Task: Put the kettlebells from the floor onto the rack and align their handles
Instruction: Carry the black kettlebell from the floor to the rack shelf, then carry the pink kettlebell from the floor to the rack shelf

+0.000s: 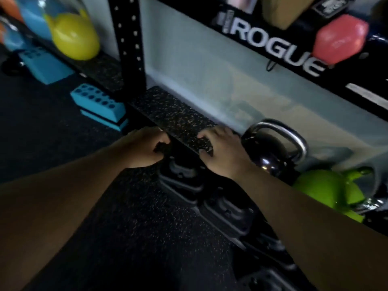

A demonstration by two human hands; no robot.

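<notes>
The view was dim and underexposed, the floor point(63, 143) nearly black. Motion blur smeared the upper shelf. Glare glinted on the black kettlebell point(270, 152). Wide-angle distortion bent the edges.

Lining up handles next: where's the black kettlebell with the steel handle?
Head view, right of centre: the black kettlebell with the steel handle sits on the speckled rack shelf, beside the right hand.

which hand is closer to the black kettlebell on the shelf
Right. The right hand rests on the shelf edge just beside the black kettlebell; the left hand is farther along that edge.
</notes>
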